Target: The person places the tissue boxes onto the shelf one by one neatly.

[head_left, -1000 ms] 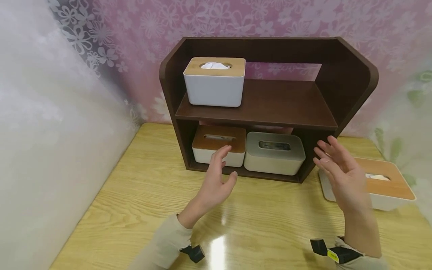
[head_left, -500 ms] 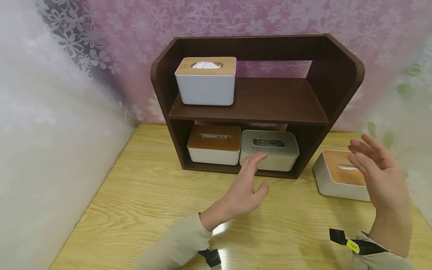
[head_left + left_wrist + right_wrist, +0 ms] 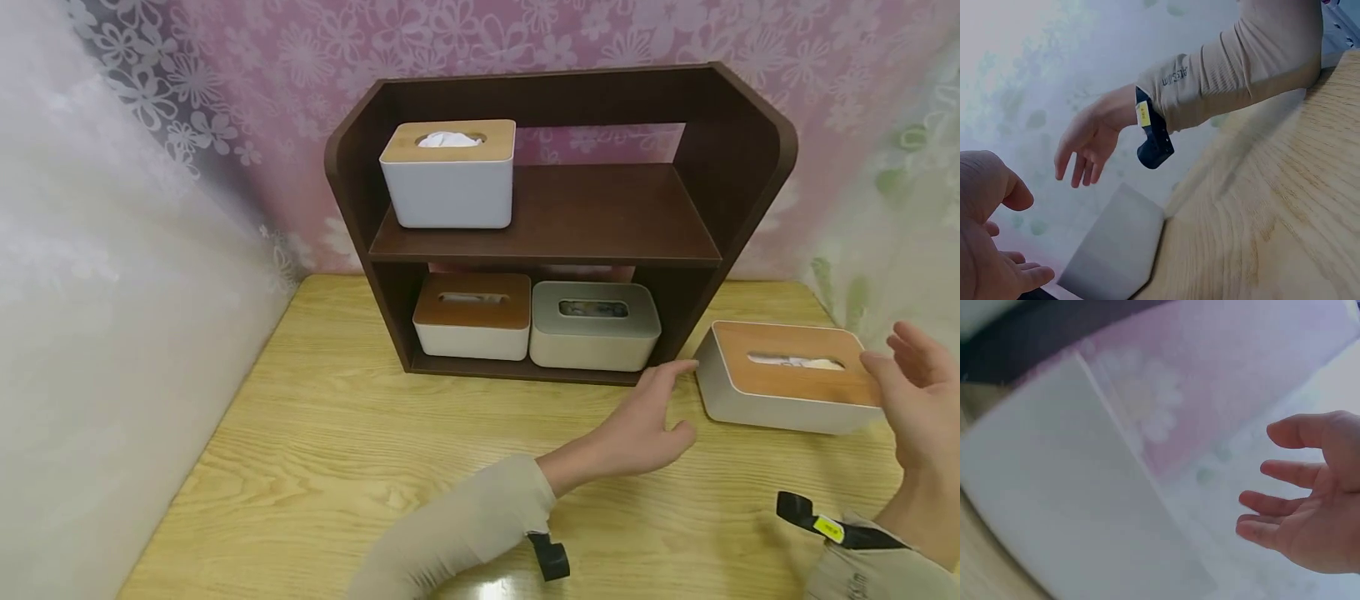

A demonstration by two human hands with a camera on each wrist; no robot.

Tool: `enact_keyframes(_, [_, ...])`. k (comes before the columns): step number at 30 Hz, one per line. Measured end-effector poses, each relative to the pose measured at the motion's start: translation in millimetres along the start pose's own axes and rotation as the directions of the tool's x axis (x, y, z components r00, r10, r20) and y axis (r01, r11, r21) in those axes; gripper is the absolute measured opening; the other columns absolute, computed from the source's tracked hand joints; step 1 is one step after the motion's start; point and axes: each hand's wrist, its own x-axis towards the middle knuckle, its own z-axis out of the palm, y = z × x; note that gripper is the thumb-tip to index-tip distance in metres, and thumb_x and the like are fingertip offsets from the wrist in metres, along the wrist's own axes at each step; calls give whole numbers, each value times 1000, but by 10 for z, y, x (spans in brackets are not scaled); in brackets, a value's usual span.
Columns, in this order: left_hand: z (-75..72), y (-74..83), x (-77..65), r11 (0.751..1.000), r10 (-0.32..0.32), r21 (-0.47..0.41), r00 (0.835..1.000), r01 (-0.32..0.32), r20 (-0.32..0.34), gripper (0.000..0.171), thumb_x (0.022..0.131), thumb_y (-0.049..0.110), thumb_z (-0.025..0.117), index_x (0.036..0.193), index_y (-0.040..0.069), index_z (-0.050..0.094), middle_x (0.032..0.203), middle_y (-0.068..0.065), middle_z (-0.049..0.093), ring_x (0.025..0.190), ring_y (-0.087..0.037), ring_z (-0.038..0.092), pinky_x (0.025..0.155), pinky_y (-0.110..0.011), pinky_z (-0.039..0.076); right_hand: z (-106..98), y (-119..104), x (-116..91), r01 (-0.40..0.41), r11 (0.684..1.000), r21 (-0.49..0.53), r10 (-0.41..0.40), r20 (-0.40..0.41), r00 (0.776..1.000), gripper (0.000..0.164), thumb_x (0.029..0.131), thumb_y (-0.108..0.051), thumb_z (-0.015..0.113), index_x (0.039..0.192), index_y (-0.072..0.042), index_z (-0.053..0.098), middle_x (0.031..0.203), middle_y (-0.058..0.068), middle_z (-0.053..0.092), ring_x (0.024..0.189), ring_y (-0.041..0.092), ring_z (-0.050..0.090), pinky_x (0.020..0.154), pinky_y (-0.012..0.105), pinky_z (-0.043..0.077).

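Note:
A tissue box (image 3: 795, 412) with a white body and a wood-coloured lid sits on the table, to the right of the dark shelf. My left hand (image 3: 637, 425) is by its left end, fingers spread and holding nothing; whether a fingertip touches the box is hard to tell. At the other end is my right hand (image 3: 926, 408), thumb near the lid's right edge and fingers loosely extended. In the right wrist view a gap shows between the right hand (image 3: 1310, 494) and the box's pale side (image 3: 1079, 487).
The dark brown two-tier shelf (image 3: 622, 212) stands against the floral wall. A taller white tissue box (image 3: 450, 196) is on its upper tier at left. Below are a brown-lidded tissue box (image 3: 472, 340) and a grey-lidded one (image 3: 592, 350). A pale wall (image 3: 127, 333) bounds the left side.
Both hands have moved right, the left one across the front of the shelf to the tissue box's left end, the right one to its right end. The head view has shifted slightly; boxes stay put.

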Motion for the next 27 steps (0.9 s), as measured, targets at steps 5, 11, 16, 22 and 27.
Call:
enact_keyframes(5, [161, -62, 275, 998, -62, 9, 998, 62, -5, 77, 91, 14, 56, 158, 19, 18, 159, 6, 24, 138, 0, 29, 102, -19, 36, -73, 216, 69, 61, 991, -115, -56, 46, 997, 65, 101, -20, 48, 160, -22, 20, 165, -3, 13, 152, 15, 2, 122, 34, 5])
enact_keyframes(11, [356, -161, 543, 985, -170, -9, 984, 170, -50, 87, 88, 17, 60, 160, 21, 12, 161, 4, 21, 141, -6, 27, 102, -22, 38, -150, 487, 116, 15, 988, -157, 4, 117, 993, 72, 100, -31, 54, 160, -32, 13, 166, -1, 11, 152, 27, 6, 121, 33, 14])
enact_keyframes(16, [517, -225, 686, 966, -252, -81, 964, 246, -84, 94, 84, 21, 65, 160, 23, 10, 161, 4, 19, 144, -9, 24, 102, -25, 39, -216, 726, 152, 120, 979, -163, -66, 303, 951, 92, 100, -24, 59, 158, -32, -11, 165, 11, -9, 129, 10, 46, 87, 7, 42])
enact_keyframes(22, [642, -261, 813, 952, -298, -109, 949, 287, -105, 96, 83, 23, 69, 160, 23, 13, 161, 1, 21, 145, -11, 24, 105, -25, 37, -256, 914, 195, 140, 985, -104, -78, 454, 887, 108, 98, -14, 62, 151, -36, -29, 155, 3, 30, 89, -16, 57, 74, 5, 40])
enact_keyframes(27, [721, -328, 855, 953, -285, -133, 954, 273, -88, 92, 85, 23, 70, 160, 20, 16, 161, -4, 23, 144, -13, 27, 106, -24, 36, -282, 991, 199, 133, 980, -148, -55, 443, 895, 104, 98, -16, 63, 154, -38, -22, 159, 15, 14, 91, -18, 51, 77, 5, 40])
